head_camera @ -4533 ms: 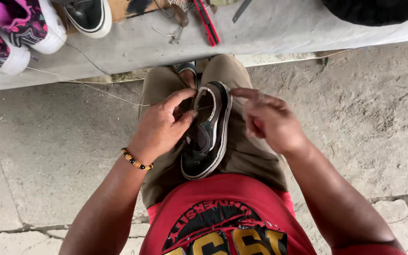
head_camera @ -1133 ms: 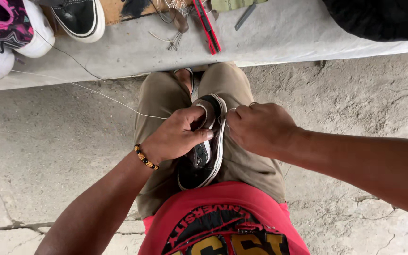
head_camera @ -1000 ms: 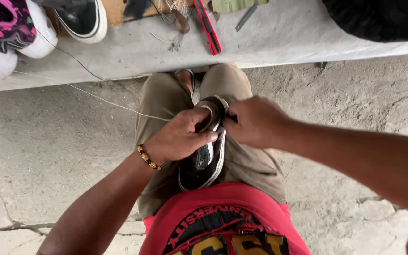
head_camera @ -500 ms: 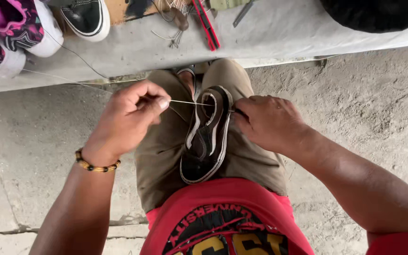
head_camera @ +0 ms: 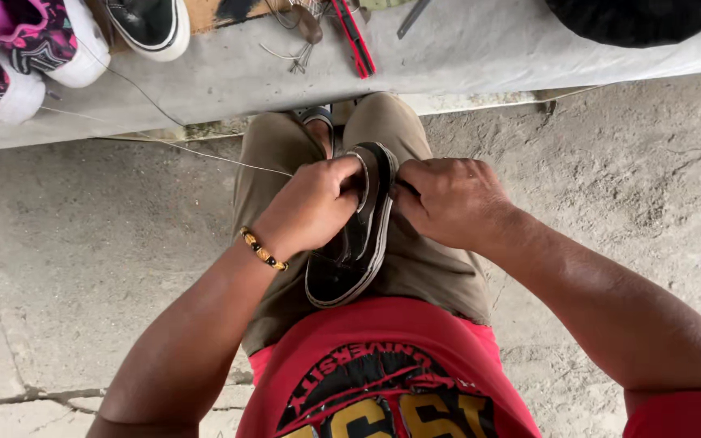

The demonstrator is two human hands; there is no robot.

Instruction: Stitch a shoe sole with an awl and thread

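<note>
Black sneaker (head_camera: 350, 243) lies sole-edge up on the lap, frame centre, braced for stitching. Left hand (head_camera: 310, 207) clamps its upper, pulling thread (head_camera: 204, 154) taut toward upper left. Right hand (head_camera: 448, 199) pinches the rim. Desk (head_camera: 480, 49) above holds other shoes.

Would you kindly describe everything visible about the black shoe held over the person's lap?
The black shoe is a low sneaker with a white-edged sole and a dark upper. It lies lengthwise over the lap, tilted on its side, one end toward the red shirt. The left hand grips its upper from one side; the right hand presses the far end from the other. A thin thread runs from it leftwards.
</note>
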